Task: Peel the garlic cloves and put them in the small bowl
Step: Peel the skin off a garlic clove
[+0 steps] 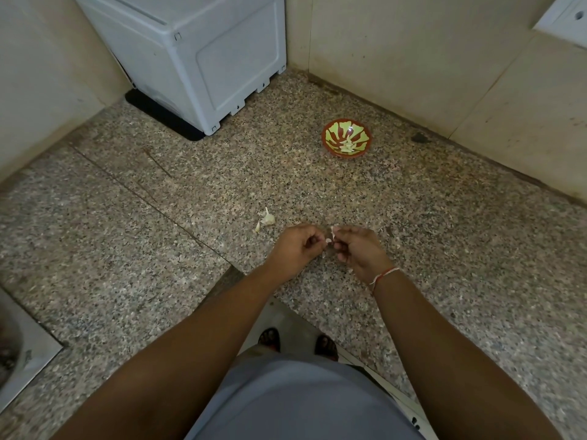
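A small pale garlic clove (329,240) is pinched between the two hands over the speckled granite tabletop, close to its near edge. The left hand (297,247) is curled, fingertips drawn together on the clove's left side; the right hand (357,247), with a red-and-white thread at its wrist, is likewise curled, thumb and fingers closed on the clove's right end, where a scrap of whitish skin (333,229) appears to be lifted. Whether the clove is fully bared cannot be told, as most of it is hidden by the fingers. The small round bowl, red with a yellow-green pattern (346,137), is set well apart from the hands, farther back towards the corner where the two walls meet, and slightly to the right; a few pale peeled cloves (347,147) are seen lying in it. The bowl is judged to lie nearer the right hand, so a forward reach by that hand would serve once the peeling is done. Unpeeled cloves in papery skin (266,219) are left on the tabletop just beyond and left of the left hand.
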